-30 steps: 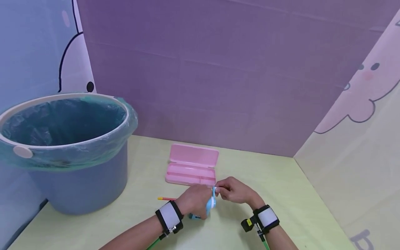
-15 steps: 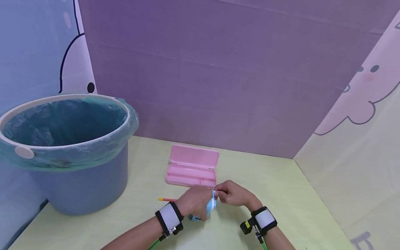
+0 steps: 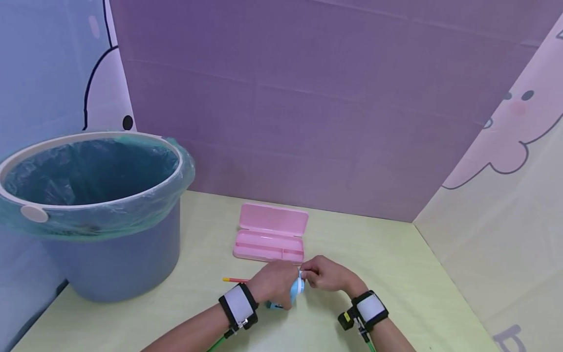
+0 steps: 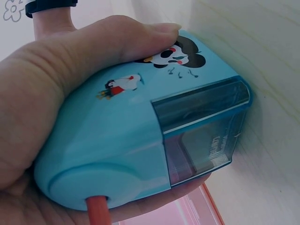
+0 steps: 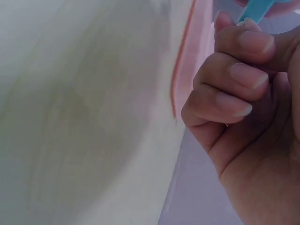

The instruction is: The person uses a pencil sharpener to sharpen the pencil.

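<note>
1. On the left of the table [image 3: 431, 274], the lined bin [image 3: 127, 264] stands well apart from both hands, and nothing in the work seems to call on it

2. Next along, the pencil [image 3: 235, 280] pokes out leftward past the left hand [image 3: 274, 282]; close up, it is red and runs into the end of the sharpener [image 4: 126, 126]

3. Just beyond the hands, the pink case [image 3: 272, 218] lies open on the table

4. The left hand is wrapped round the sharpener, thumb over its printed side; whether the sharpener touches the table, I can't tell from here

5. At the sharpener's right side, the right hand [image 3: 327, 274] pinches the end of the blue crank [image 5: 255, 8], its other fingers curled in

6. To my eye the step in hand is sharpening, with pencil in and crank held; the next move would call for steady turns on the right, a firm left grip against the twist, and the pencil kept straight; how sharp it is, hidden inside, I can't say
</note>
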Available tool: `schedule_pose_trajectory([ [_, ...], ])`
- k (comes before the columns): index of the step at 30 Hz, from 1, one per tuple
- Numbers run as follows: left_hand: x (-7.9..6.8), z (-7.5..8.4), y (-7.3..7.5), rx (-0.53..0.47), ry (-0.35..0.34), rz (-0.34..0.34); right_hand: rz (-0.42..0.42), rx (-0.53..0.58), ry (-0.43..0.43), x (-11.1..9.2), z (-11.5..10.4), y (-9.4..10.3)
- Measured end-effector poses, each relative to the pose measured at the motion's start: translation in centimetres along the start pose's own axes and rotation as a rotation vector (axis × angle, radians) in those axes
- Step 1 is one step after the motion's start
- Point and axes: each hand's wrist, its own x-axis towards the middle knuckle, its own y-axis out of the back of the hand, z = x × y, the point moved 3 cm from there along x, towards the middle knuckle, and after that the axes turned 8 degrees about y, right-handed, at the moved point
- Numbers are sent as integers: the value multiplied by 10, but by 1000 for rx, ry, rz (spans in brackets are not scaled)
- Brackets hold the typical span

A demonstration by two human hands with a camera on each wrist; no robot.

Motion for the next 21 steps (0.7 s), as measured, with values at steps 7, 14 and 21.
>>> schedule_pose_trajectory([
  [7,0,1,0,29,-5,5,-9,-50,-15,1,-3,-2],
  [14,0,1,-3,14,5,0,-47,-64,25,-3,-3,-6],
  [21,0,1,-1,11,10,-2,-47,-27,11,-5,0,-5],
])
